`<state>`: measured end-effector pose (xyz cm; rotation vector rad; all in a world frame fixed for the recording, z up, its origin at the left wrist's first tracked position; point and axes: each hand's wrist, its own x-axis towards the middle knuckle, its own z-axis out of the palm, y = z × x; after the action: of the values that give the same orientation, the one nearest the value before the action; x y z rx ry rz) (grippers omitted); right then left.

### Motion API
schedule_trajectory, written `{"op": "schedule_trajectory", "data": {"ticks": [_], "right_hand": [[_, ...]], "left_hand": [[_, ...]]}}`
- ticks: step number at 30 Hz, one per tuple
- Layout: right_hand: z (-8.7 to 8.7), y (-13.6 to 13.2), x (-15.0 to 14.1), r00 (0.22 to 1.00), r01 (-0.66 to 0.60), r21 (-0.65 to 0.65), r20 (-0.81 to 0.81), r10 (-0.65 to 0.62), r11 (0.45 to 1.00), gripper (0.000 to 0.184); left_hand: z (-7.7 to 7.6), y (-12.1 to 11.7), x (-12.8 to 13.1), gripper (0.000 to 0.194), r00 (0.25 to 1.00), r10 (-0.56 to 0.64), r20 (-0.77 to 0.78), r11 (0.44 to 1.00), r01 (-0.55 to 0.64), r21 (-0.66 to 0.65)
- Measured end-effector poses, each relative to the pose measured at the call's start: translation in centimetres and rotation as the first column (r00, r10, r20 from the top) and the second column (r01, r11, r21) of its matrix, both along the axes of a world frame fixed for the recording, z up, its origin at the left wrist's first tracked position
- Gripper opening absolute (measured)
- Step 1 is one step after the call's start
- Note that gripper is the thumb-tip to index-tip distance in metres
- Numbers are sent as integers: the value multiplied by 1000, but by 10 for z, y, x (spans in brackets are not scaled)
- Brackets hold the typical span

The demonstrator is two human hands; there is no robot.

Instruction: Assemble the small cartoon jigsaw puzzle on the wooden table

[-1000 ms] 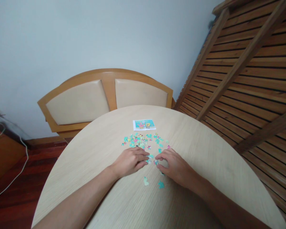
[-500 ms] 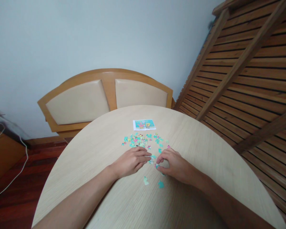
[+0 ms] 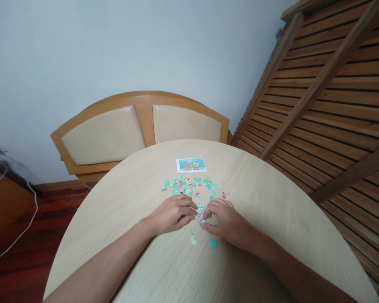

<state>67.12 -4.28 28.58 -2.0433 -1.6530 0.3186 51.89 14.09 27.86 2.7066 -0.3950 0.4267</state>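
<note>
Both my hands rest on a round pale wooden table [image 3: 271,219], fingertips almost meeting. My left hand [image 3: 172,214] has its fingers curled, pinching small puzzle pieces [image 3: 201,211] between the two hands. My right hand [image 3: 224,221] is also curled, thumb and fingers closed on the same small cluster. Beyond the hands lies a scatter of several teal, pink and yellow jigsaw pieces [image 3: 186,186]. Two loose teal pieces, one [image 3: 193,239] and another [image 3: 213,243], lie nearer to me. A small reference picture [image 3: 191,165] lies farther back.
A wooden bench with two cream cushions [image 3: 139,130] stands behind the table against a pale wall. A slatted wooden frame [image 3: 328,92] leans at the right. A white cable [image 3: 15,235] runs over the dark floor at the left.
My right hand has slid left toward my left hand, so the fingertips now meet over the small pieces. My left hand has barely moved.
</note>
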Motion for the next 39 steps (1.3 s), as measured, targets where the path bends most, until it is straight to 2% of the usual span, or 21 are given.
{"op": "schedule_trajectory", "data": {"ticks": [10,18,25,29,33,39], "right_hand": [[-4,2,-2,998,51,4,48,-51,999,14],[-1,-2,-2,999,-42,5,15,42,999,16],[-13,7,-5,994,-59,157,105,43,986,16],[-18,12,-7,993,-81,200,104,61,977,12],[-15,12,-5,993,-96,222,87,78,970,14],[-6,4,7,990,-109,248,112,84,963,16]], "left_hand": [[-1,1,1,18,1000,-29,-13,1000,29,-3],[1,0,0,20,999,-31,-14,999,31,-22],[6,-4,-3,14,997,78,1,991,-78,-104],[6,-4,-4,8,995,100,-10,990,-101,-102],[6,-2,-5,8,996,88,-27,992,-90,-85],[4,-1,-6,22,993,103,-50,993,-106,-60]]}}
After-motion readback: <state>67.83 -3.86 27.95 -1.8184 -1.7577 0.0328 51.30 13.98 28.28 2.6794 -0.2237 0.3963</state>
